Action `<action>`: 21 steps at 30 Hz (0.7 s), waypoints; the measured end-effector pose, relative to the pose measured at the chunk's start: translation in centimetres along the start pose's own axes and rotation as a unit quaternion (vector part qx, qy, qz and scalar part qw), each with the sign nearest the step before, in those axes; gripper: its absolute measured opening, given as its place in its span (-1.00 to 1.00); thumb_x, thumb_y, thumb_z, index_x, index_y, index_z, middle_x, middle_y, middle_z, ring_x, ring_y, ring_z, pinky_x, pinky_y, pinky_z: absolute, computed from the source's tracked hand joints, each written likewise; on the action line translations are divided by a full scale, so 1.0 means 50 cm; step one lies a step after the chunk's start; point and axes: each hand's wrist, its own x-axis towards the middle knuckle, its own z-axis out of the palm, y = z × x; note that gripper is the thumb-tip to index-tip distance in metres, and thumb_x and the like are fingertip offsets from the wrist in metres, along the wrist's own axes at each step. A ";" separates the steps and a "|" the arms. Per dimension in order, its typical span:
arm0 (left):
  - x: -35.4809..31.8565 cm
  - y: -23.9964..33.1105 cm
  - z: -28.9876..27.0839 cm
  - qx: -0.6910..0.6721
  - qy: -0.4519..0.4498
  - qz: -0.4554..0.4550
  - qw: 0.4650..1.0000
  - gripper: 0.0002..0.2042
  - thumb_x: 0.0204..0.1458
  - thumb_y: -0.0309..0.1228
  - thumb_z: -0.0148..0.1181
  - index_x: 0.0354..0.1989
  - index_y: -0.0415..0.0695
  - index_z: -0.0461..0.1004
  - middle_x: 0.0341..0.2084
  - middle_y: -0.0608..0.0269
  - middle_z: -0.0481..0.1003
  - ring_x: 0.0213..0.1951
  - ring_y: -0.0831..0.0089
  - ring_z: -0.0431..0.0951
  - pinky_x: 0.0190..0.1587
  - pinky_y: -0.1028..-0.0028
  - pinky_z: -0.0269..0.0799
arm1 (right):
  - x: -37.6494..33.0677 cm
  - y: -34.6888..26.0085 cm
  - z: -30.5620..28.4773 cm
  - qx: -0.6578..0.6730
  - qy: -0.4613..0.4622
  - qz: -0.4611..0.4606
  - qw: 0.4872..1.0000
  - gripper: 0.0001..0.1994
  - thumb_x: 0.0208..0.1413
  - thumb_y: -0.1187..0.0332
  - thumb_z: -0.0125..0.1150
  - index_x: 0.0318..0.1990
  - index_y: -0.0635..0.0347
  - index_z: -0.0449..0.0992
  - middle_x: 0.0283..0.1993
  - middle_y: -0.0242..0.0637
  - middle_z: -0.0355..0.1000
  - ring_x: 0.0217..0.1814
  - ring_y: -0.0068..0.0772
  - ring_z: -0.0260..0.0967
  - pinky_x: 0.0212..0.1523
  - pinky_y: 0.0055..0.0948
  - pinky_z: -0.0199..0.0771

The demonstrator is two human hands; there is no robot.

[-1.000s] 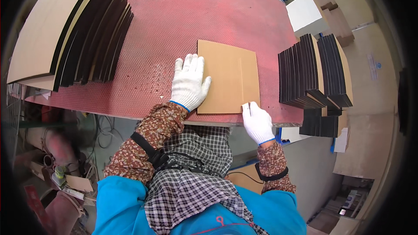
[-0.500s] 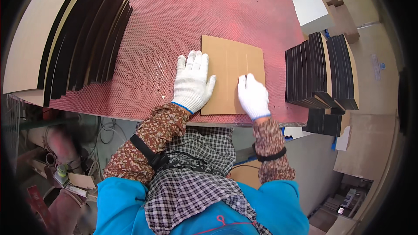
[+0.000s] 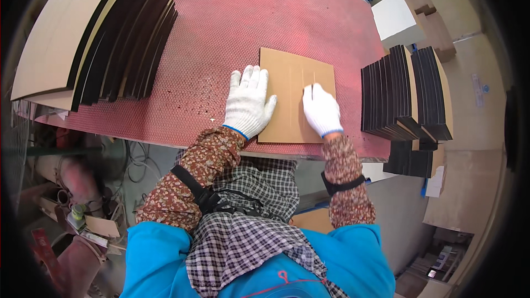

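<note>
A flat tan board [image 3: 282, 95], rectangular with thin lines running along its length, lies on the pink mesh-covered table in front of me. My left hand [image 3: 247, 102], in a white knit glove, rests flat at the board's left edge with its fingers stretched out. Over the right part of the board, my right hand [image 3: 322, 111], gloved the same way, is closed. A small dark bit shows at its fingers, too little to name. A pale line runs on the board just beyond those fingertips.
Tall stacks of dark-edged panels [image 3: 118, 49] stand at the table's left. More dark-edged panels [image 3: 389, 91] are stacked at the right, with a white block [image 3: 395, 19] behind them. The pink table [image 3: 221, 16] stretches away ahead; cables [image 3: 141, 160] hang below its left front edge.
My right hand has moved a little farther from me along the board, still closed. My left hand keeps its flat place at the board's edge. The whole view has shifted slightly.
</note>
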 end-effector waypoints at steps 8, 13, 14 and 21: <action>0.002 0.001 0.005 -0.006 0.013 0.002 1.000 -0.35 0.16 -0.16 0.17 0.30 -0.40 0.27 0.26 -0.21 0.34 0.36 -0.06 0.27 0.42 -0.08 0.03 | -0.199 -0.090 -0.094 0.012 -0.090 0.068 0.994 -0.72 0.39 0.18 -0.04 -0.25 0.19 0.44 -0.48 0.00 0.49 -0.45 0.09 0.52 -0.40 -0.04 0.55; 0.005 0.005 0.011 -0.008 0.015 0.005 1.000 -0.36 0.16 -0.16 0.17 0.30 -0.39 0.28 0.26 -0.20 0.34 0.36 -0.05 0.27 0.42 -0.09 0.03 | -0.190 -0.114 -0.069 0.029 -0.053 0.043 0.997 -0.77 0.39 0.25 -0.01 -0.26 0.19 0.43 -0.46 -0.09 0.41 -0.50 -0.01 0.50 -0.48 -0.13 0.53; 0.004 0.003 0.013 -0.008 0.014 0.003 1.000 -0.36 0.16 -0.16 0.17 0.30 -0.39 0.28 0.26 -0.20 0.34 0.36 -0.05 0.27 0.42 -0.09 0.03 | -0.180 -0.125 -0.073 0.026 -0.049 0.050 0.997 -0.76 0.39 0.22 -0.01 -0.27 0.16 0.43 -0.52 -0.06 0.44 -0.48 0.01 0.51 -0.45 -0.08 0.53; 0.004 0.007 0.009 -0.003 -0.003 -0.005 1.000 -0.34 0.17 -0.14 0.16 0.32 -0.39 0.27 0.28 -0.22 0.33 0.38 -0.04 0.25 0.43 -0.09 0.01 | -0.081 -0.085 -0.012 0.020 -0.038 0.053 0.998 -0.72 0.37 0.14 -0.03 -0.26 0.13 0.44 -0.51 0.02 0.51 -0.43 0.15 0.53 -0.33 0.07 0.53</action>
